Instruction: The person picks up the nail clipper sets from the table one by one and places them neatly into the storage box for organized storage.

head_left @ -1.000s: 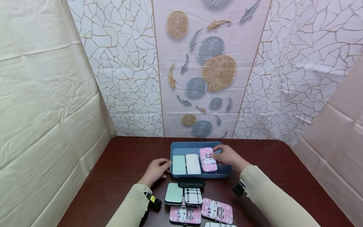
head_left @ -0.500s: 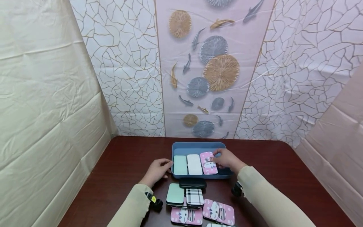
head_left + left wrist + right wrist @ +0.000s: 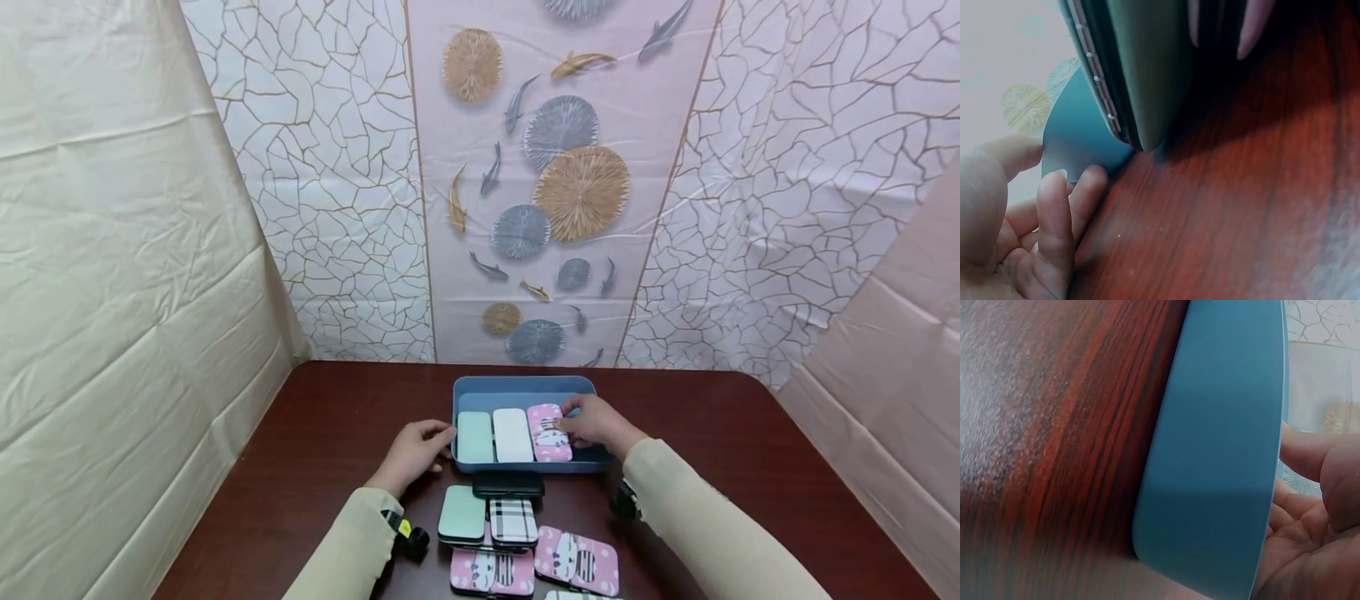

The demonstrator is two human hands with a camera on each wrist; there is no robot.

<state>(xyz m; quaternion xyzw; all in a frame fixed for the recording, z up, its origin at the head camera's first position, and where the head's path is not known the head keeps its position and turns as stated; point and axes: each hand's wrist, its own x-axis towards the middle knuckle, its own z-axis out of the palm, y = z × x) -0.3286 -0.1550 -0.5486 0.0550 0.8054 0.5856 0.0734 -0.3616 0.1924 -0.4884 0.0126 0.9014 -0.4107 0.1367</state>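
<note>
- Nearest me on the feed: a cut-off plaid case (image 3: 579,595) at the bottom edge, then a loose pink case (image 3: 576,560) lying askew on the dark table (image 3: 360,408).
- Just left of it, the pile: a lower pink case (image 3: 491,573) partly covered by a mint case (image 3: 462,514) and a checked case (image 3: 513,522). A black case (image 3: 507,484) lies crosswise at the pile's far end, near the tray.
- Left hand (image 3: 414,450) at the left end of the blue tray (image 3: 525,467): fingers loosely bent, tips at the wall, no case in them. I read it as steadying.
- Inside the tray, left to right: a green case (image 3: 476,437), a white case (image 3: 513,435), then the held pink case (image 3: 552,442).
- Right hand (image 3: 596,421) pinches that 3rd case at its right side. My right wrist view hides the contact behind the tray wall.
- Change: 1 second ago this case sat higher and tilted; now it is down, nearly square with the other 2. I judge it placed, bar the release.
- Farthest: fish-printed cloth (image 3: 517,108) behind the table.
</note>
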